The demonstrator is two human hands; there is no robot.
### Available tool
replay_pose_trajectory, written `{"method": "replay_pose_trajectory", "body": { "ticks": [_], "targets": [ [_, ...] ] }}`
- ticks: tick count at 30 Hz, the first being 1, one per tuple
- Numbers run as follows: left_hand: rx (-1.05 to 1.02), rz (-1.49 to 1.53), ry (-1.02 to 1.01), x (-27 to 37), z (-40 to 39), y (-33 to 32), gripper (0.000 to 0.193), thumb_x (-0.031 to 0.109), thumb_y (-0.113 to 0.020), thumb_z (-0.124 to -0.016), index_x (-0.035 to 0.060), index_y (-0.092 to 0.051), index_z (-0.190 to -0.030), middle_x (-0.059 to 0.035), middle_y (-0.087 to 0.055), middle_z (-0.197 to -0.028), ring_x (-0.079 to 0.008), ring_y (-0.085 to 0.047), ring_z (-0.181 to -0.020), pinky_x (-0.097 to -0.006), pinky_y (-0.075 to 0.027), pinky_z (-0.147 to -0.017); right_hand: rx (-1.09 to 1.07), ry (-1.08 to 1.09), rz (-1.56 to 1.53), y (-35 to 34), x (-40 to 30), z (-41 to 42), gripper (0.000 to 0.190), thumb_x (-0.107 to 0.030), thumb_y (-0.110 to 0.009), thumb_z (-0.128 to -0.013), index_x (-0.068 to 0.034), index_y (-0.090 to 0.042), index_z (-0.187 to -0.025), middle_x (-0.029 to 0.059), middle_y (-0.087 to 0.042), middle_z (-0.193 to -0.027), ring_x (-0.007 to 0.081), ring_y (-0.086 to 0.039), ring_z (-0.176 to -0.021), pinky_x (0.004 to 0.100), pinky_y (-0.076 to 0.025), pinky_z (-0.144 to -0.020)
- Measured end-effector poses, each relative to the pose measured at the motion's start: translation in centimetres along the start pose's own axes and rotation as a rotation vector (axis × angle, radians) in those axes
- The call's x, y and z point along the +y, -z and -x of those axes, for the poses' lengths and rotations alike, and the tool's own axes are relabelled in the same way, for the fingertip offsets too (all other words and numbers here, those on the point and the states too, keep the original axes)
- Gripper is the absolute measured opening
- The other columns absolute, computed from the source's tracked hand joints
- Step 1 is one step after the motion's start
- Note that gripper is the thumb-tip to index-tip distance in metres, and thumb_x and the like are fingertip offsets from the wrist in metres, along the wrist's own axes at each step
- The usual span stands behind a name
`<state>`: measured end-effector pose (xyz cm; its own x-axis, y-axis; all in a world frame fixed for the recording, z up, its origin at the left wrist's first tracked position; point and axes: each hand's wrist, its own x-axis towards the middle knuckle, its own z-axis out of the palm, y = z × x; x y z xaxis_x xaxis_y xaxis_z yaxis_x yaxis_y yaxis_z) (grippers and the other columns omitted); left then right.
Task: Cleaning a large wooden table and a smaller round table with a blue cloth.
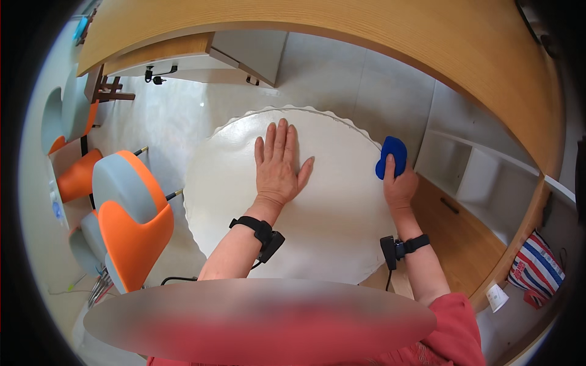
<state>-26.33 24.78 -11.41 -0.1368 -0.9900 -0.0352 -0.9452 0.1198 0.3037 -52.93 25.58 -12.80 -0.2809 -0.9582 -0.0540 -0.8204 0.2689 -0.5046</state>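
Note:
Before me is a round table with a glossy white cover (339,215), its rim scalloped. My left hand (278,176) lies palm down on the cover, left of its middle, fingers spread and holding nothing. At the table's right edge, my right hand (402,185) grips a blue sponge or folded cloth (393,153), thumb on top. The blue piece touches or overhangs the cover's rim; its underside is hidden. Each wrist carries a black strap with a small device, the left one (270,242) and the right one (389,251), with cables leading off.
Orange-and-grey chairs (137,228) stand close to the table's left. A wooden desktop (320,13) curves across the far side, above a cabinet with keys in its lock (153,75). On the right are white shelves (494,178), a paper cup (496,297) and a striped bag (538,265).

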Motion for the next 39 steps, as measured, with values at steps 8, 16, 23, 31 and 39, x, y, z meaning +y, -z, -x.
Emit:
{"method": "replay_pose_trajectory", "body": {
  "ticks": [8, 16, 23, 31, 39],
  "targets": [
    [0.006, 0.026, -0.010, 0.2, -0.1, -0.5, 0.076, 0.038, -0.060, -0.087, 0.0009, -0.031, -0.146, -0.0155, -0.026, -0.155, -0.0342, -0.020, -0.145, -0.0520, -0.015, -0.115, 0.066, 0.044, -0.003, -0.8, 1.4, 0.1, 0.044, -0.038, -0.058, -0.092, 0.000, -0.061, -0.114, 0.0199, -0.064, -0.098, 0.0383, -0.063, -0.089, 0.0433, -0.050, -0.074],
    [-0.044, -0.033, 0.020, -0.2, -0.3, 0.6, 0.075, 0.040, -0.054, -0.090, 0.0015, -0.027, -0.148, -0.0158, -0.021, -0.157, -0.0336, -0.017, -0.145, -0.0526, -0.016, -0.115, 0.131, 0.092, 0.010, -1.8, 0.4, -0.2, 0.045, -0.038, -0.058, -0.092, -0.003, -0.060, -0.120, 0.0191, -0.063, -0.108, 0.0378, -0.062, -0.096, 0.0436, -0.051, -0.080],
    [-0.273, -0.078, 0.120, -0.1, 2.3, 2.8, 0.077, 0.047, -0.052, -0.092, 0.0019, -0.026, -0.148, -0.0164, -0.018, -0.158, -0.0326, -0.018, -0.145, -0.0488, -0.026, -0.113, -0.033, 0.262, 0.310, -1.3, 0.8, 1.1, 0.049, -0.039, -0.057, -0.093, -0.002, -0.058, -0.125, 0.0220, -0.061, -0.103, 0.0396, -0.059, -0.098, 0.0480, -0.049, -0.080],
    [-0.304, -0.083, 0.013, -0.8, 17.5, 3.9, 0.071, 0.040, -0.060, -0.088, 0.0009, -0.035, -0.142, -0.0185, -0.029, -0.151, -0.0339, -0.031, -0.137, -0.0434, -0.040, -0.098, -0.391, 0.055, 0.257, 5.7, 8.0, 10.1, 0.052, -0.041, -0.052, -0.095, 0.007, -0.059, -0.112, 0.0286, -0.066, -0.096, 0.0466, -0.063, -0.088, 0.0527, -0.050, -0.076],
    [-0.474, 0.173, 0.326, -1.3, 28.8, 5.2, 0.074, 0.040, -0.061, -0.088, 0.0053, -0.030, -0.145, -0.0192, -0.028, -0.152, -0.0346, -0.032, -0.137, -0.0461, -0.039, -0.105, -0.776, 0.163, 0.459, 9.6, 7.2, 13.4, 0.050, -0.043, -0.056, -0.091, 0.006, -0.064, -0.101, 0.0302, -0.066, -0.096, 0.0453, -0.063, -0.093, 0.0509, -0.051, -0.083]
  ]
}}
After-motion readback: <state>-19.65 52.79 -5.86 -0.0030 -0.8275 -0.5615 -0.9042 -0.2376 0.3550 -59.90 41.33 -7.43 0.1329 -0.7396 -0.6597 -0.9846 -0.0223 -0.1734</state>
